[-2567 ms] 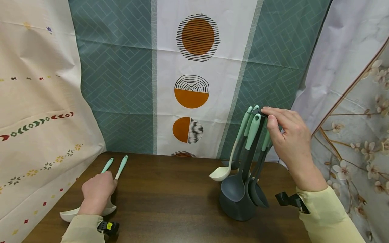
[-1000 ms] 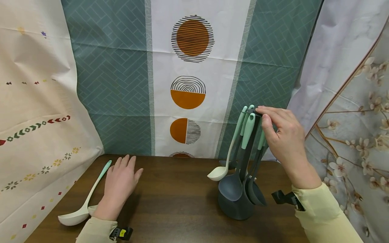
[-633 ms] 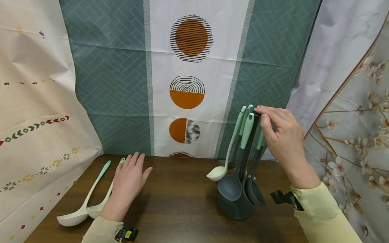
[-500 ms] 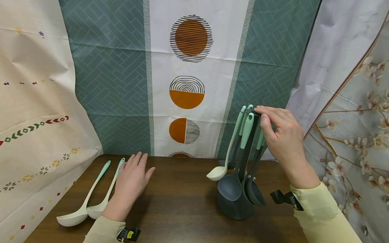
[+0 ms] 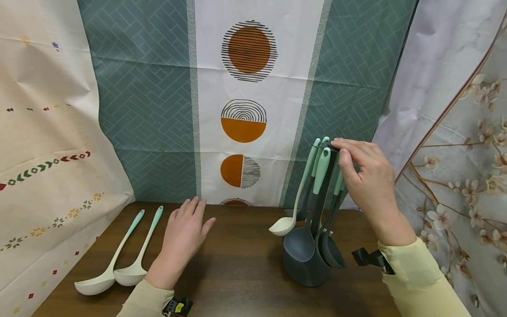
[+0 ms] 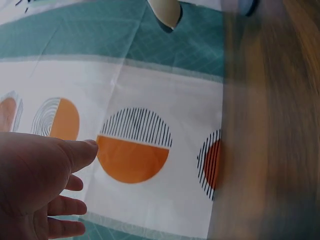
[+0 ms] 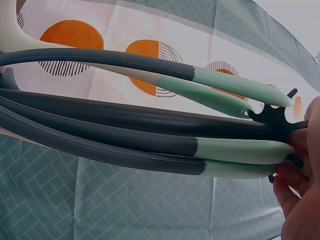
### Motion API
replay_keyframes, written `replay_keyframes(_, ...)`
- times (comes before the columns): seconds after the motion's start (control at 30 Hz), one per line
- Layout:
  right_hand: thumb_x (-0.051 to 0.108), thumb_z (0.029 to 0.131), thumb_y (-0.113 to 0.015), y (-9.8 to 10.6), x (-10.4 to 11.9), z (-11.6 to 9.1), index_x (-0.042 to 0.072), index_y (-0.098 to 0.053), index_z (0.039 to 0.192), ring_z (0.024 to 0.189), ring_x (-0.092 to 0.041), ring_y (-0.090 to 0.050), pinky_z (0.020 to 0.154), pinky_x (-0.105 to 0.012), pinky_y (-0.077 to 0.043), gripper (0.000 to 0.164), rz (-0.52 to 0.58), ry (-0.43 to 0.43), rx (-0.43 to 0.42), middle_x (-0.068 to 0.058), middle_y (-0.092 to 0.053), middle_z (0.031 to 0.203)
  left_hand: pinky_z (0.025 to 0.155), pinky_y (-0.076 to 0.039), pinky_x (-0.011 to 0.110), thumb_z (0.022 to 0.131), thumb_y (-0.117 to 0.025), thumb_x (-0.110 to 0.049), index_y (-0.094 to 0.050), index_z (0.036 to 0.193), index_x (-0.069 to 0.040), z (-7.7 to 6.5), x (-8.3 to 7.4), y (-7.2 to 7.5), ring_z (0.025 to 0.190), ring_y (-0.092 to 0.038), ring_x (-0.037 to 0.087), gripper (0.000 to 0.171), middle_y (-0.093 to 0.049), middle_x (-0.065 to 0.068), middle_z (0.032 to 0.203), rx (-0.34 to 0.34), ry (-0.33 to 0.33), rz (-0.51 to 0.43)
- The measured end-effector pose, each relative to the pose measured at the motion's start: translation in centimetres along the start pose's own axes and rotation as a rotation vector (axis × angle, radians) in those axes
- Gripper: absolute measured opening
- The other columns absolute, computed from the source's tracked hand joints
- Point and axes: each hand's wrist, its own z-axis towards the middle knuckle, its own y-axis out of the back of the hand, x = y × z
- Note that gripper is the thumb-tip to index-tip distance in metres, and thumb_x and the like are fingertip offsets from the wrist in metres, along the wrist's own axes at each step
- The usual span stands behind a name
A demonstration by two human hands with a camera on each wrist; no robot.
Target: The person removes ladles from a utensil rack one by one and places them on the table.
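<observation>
Two white ladles with mint-green handles lie side by side on the table at left, an outer ladle and an inner ladle. My left hand hovers just right of the inner one, fingers extended, holding nothing. At right stands a dark utensil rack hung with several utensils, among them a white ladle and a dark grey ladle. With fingers bent over the rack's hooked top, my right hand grips it.
The brown wooden table ends at a green and white patterned curtain behind. A cream cloth hangs along the left side, and a floral cloth along the right.
My left hand has let go of the inner ladle, opened and moved right, leaving both ladles lying in sight. The right hand stays at the rack's top.
</observation>
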Motion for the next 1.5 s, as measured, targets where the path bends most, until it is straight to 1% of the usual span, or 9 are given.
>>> replay_keyframes(0.23, 0.027, 0.115, -0.052, -0.1, -0.1, 0.0, 0.014, -0.080, 0.135, 0.125, -0.033, -0.066, 0.094, -0.053, -0.049, 0.037, 0.001, 0.003, -0.001, -0.003, -0.077, 0.136, 0.109, -0.049, 0.066, 0.101, -0.084, -0.036, -0.064, 0.147, 0.004, 0.5, -1.7, 0.1, 0.141, -0.057, 0.049, 0.065, -0.062, 0.028, 0.151, -0.005, -0.037, 0.004)
replay_keyframes(0.53, 0.027, 0.115, -0.052, 0.0, -0.1, 0.1, 0.014, -0.081, 0.134, 0.126, -0.032, -0.066, 0.097, -0.055, -0.049, 0.038, 0.004, 0.005, -0.009, -0.002, -0.078, 0.135, 0.112, -0.047, 0.064, 0.103, -0.078, -0.045, -0.063, 0.150, 0.001, 1.1, -4.1, 0.2, 0.143, -0.056, 0.046, 0.067, -0.061, 0.025, 0.154, 0.009, -0.068, -0.011)
replay_keyframes(0.77, 0.028, 0.115, -0.052, 0.0, -0.1, 0.1, 0.014, -0.081, 0.134, 0.125, -0.032, -0.066, 0.095, -0.053, -0.049, 0.037, 0.006, 0.014, -0.009, -0.002, -0.078, 0.135, 0.113, -0.046, 0.063, 0.105, -0.073, -0.050, -0.064, 0.151, -0.003, 1.4, -5.8, -0.1, 0.143, -0.056, 0.044, 0.066, -0.062, 0.022, 0.153, 0.015, -0.100, 0.006)
replay_keyframes(0.87, 0.028, 0.115, -0.053, 0.0, -0.1, 0.1, 0.014, -0.081, 0.134, 0.125, -0.032, -0.066, 0.095, -0.054, -0.050, 0.037, 0.005, 0.014, -0.008, -0.002, -0.078, 0.135, 0.112, -0.046, 0.062, 0.105, -0.074, -0.050, -0.065, 0.150, -0.004, 1.5, -6.4, -0.2, 0.142, -0.057, 0.043, 0.065, -0.063, 0.021, 0.152, -0.001, -0.121, 0.007)
replay_keyframes(1.03, 0.029, 0.115, -0.053, 0.0, -0.1, 0.1, 0.014, -0.081, 0.134, 0.126, -0.032, -0.067, 0.098, -0.056, -0.050, 0.037, 0.004, 0.015, -0.014, -0.001, -0.078, 0.135, 0.109, -0.049, 0.061, 0.103, -0.077, -0.051, -0.068, 0.145, -0.004, 1.7, -7.3, -0.4, 0.138, -0.059, 0.043, 0.063, -0.066, 0.019, 0.146, -0.064, -0.167, 0.013)
replay_keyframes(1.1, 0.029, 0.115, -0.053, 0.0, -0.1, 0.2, 0.014, -0.081, 0.134, 0.126, -0.032, -0.067, 0.098, -0.056, -0.051, 0.037, 0.004, 0.013, -0.014, -0.001, -0.078, 0.135, 0.108, -0.049, 0.061, 0.102, -0.078, -0.051, -0.068, 0.144, -0.005, 1.7, -7.7, -0.4, 0.137, -0.060, 0.043, 0.063, -0.067, 0.019, 0.145, -0.079, -0.180, 0.014)
replay_keyframes(1.33, 0.029, 0.115, -0.053, 0.1, -0.1, 0.1, 0.014, -0.081, 0.134, 0.125, -0.032, -0.067, 0.096, -0.056, -0.050, 0.037, 0.004, 0.010, -0.009, -0.002, -0.078, 0.135, 0.110, -0.048, 0.062, 0.102, -0.078, -0.052, -0.069, 0.144, -0.006, 1.8, -9.0, -0.4, 0.137, -0.059, 0.042, 0.062, -0.067, 0.018, 0.145, -0.085, -0.209, 0.008)
replay_keyframes(1.5, 0.029, 0.115, -0.052, 0.1, -0.1, 0.1, 0.014, -0.081, 0.134, 0.124, -0.032, -0.067, 0.095, -0.055, -0.051, 0.038, 0.003, 0.006, -0.003, -0.003, -0.078, 0.135, 0.112, -0.048, 0.060, 0.102, -0.077, -0.053, -0.068, 0.145, -0.007, 1.9, -9.9, -0.5, 0.137, -0.060, 0.040, 0.064, -0.068, 0.016, 0.143, -0.088, -0.230, 0.009)
